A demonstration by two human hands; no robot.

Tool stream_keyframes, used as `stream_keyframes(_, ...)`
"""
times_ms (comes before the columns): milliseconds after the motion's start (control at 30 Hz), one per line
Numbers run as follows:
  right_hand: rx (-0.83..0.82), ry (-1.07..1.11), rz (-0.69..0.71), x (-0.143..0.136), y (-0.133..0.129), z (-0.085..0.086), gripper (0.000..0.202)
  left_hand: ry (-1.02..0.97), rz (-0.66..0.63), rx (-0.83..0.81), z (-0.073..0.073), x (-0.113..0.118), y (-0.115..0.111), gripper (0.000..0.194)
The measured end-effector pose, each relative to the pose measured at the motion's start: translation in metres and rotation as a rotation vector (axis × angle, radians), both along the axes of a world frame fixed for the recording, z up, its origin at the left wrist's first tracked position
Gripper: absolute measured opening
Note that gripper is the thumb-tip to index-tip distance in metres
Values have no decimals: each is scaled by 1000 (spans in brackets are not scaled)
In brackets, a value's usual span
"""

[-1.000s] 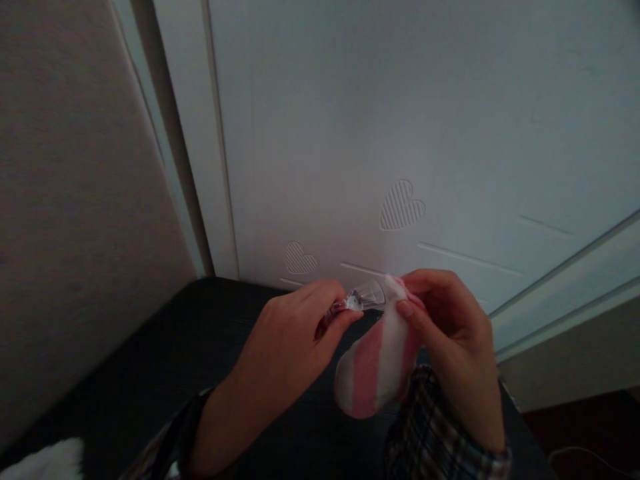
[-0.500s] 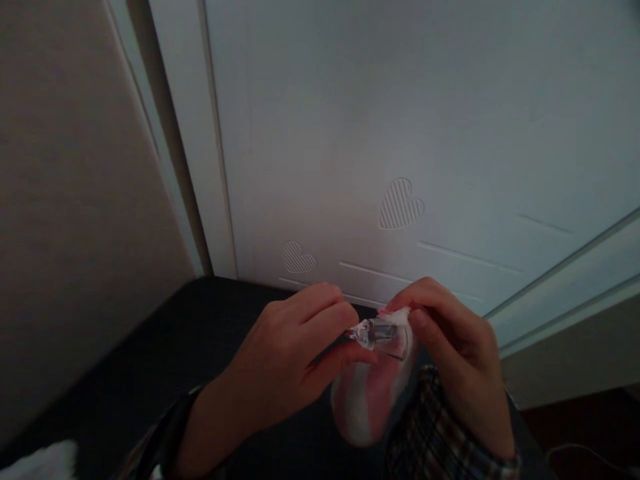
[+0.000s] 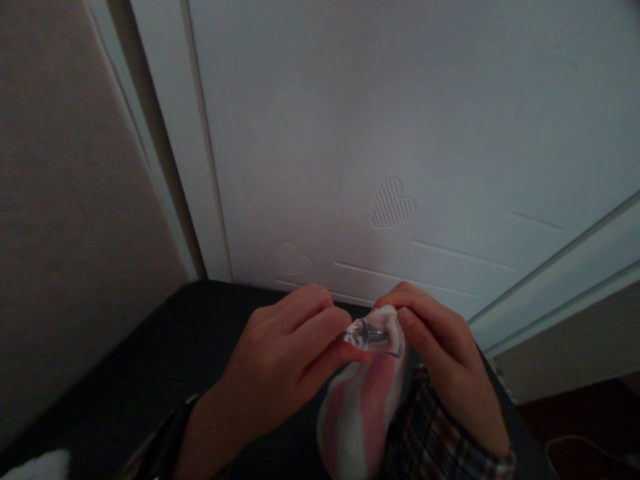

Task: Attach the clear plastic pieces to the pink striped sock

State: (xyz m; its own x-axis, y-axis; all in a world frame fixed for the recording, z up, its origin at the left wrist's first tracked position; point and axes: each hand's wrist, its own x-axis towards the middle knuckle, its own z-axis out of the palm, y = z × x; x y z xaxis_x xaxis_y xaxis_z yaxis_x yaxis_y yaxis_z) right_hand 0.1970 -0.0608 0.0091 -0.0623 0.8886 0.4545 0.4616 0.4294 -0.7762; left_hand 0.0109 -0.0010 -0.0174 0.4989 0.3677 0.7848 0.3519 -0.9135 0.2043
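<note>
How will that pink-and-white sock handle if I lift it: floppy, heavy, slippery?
Probably floppy: the sock bunches softly where the right hand pinches it. Likely light, as a fingertip pinch seems enough to hold it. Its fabric looks matte and fuzzy, so it should grip better than the smooth, clear clip.

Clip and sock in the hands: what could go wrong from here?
1. The clear clip in the left hand overlaps the striped sock only near its top, so a shallow bite might slip.
2. The right hand pinches the sock close to the clip's wide end; it could get nipped.
</note>
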Motion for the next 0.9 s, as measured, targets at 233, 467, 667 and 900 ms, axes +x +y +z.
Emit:
stream_keyframes(233, -16, 3, -17, 0, 2, -4, 22, 16, 38, -2, 0, 2, 0, 15)
stream_keyframes(467, 31, 54, -66, -1, 5, -7, 23, -25, 112, -14, -1, 7, -2, 17)
stream_keyframes(667, 37, 95, -104, -4, 6, -7, 22, -41, 129, -49, -1, 9, -5, 18)
stream_keyframes(900, 22, 71, -163, -5, 5, -6, 21, -32, 184, -80, 0, 11, -7, 26)
